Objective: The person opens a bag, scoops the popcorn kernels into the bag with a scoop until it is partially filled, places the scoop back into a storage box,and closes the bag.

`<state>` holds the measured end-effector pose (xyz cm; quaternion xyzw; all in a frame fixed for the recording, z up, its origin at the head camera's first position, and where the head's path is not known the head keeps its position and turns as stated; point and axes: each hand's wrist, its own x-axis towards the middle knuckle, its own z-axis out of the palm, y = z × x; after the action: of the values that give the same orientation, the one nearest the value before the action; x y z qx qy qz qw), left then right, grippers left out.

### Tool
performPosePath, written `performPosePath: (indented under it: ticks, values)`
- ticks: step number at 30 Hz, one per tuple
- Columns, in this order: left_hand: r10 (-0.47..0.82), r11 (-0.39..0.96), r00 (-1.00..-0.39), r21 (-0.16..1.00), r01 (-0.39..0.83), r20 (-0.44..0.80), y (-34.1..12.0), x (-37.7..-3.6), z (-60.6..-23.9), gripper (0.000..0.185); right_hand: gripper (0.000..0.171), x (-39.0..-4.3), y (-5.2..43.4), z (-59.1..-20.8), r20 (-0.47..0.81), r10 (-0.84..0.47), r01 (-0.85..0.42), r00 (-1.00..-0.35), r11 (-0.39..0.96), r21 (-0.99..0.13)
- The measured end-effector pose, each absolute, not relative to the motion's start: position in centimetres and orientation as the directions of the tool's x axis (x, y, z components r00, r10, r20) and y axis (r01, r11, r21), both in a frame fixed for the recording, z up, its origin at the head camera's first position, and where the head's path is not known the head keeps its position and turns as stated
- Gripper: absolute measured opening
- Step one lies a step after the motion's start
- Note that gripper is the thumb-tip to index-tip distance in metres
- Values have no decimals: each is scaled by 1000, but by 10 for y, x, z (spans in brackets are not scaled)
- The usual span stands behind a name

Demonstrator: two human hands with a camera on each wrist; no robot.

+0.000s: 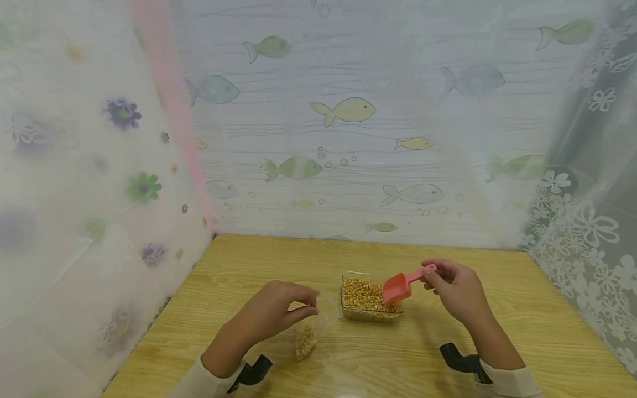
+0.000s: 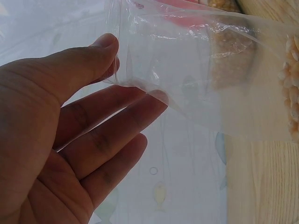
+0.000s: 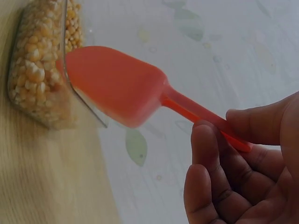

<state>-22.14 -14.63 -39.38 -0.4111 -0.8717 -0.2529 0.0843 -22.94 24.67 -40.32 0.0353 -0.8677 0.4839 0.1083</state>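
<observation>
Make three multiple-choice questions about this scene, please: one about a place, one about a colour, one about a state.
1. Where is the scoop?
A. over the container of corn kernels
B. flat on the table
C. inside the bag

2. What colour is the scoop?
A. blue
B. pink-red
C. green

3. What does the left hand do with the clear plastic bag?
A. presses it flat on the table
B. pinches its top edge
C. does not touch it

Answers:
1 A, the right hand holds the scoop by its handle, bowl above the kernels.
2 B, seen in head and right wrist views.
3 B, thumb and fingers grip the plastic.
</observation>
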Motion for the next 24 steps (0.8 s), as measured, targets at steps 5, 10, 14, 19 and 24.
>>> performPosePath:
  ticks: [5,10,14,19,24]
  values:
    - [674,534,-647,370,760,356,-146,-222,-395,6,39,-231,244,-407,206,33,-155,-978,549,-821]
    - [677,532,-643,366,764,357,-146,-222,-395,6,38,-234,244,-411,197,30,-147,-980,558,-817]
    - [679,533,-643,365,764,355,-146,-222,-394,7,37,-236,244,-414,177,25,-137,-984,535,-833]
    - [677,537,-648,368,759,348,-146,-221,-393,7,39,-240,246,-421,132,18,-108,-991,469,-877]
    - [673,542,-657,378,751,340,-145,-220,-392,6,40,-243,248,-428,69,15,-58,-998,381,-923]
